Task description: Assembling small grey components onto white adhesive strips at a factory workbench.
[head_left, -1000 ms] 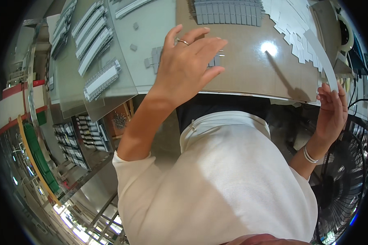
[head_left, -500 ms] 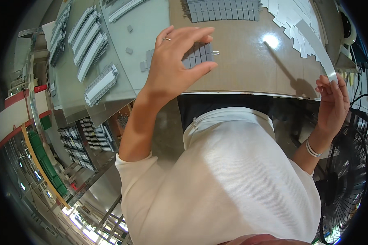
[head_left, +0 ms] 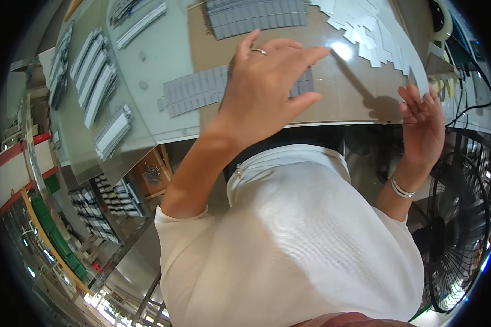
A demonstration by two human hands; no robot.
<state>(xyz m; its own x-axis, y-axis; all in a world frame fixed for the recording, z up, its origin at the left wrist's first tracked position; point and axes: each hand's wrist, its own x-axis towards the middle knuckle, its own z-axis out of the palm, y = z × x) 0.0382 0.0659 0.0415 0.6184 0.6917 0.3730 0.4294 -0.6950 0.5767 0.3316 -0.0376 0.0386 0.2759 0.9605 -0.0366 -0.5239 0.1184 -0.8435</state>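
A row of small grey rectangular blocks [head_left: 193, 90] lies side by side along the near part of the table. My left hand [head_left: 264, 84] is over the right part of this row, fingers stretched and thumb spread. It hides the blocks beneath, so contact cannot be made out; a few show between thumb and forefinger. Off to the right, at the table's near edge, my right hand [head_left: 424, 122] pinches the lower end of a long, thin white strip [head_left: 415, 59]. The strip rises away from the fingers, bending past the pile of white pieces.
More grey blocks [head_left: 259, 20] stand in rows at the back. White flat pieces [head_left: 360, 32] overlap at the back right. Finished-looking white-and-grey strips [head_left: 95, 82] lie on the glass sheet at left, near two loose grey bits [head_left: 142, 55]. A black fan [head_left: 455, 234] stands at right.
The whole view has shifted, moving the table leftward in it. My left hand has moved right along the block row, uncovering more of its left part. My right hand keeps the strip.
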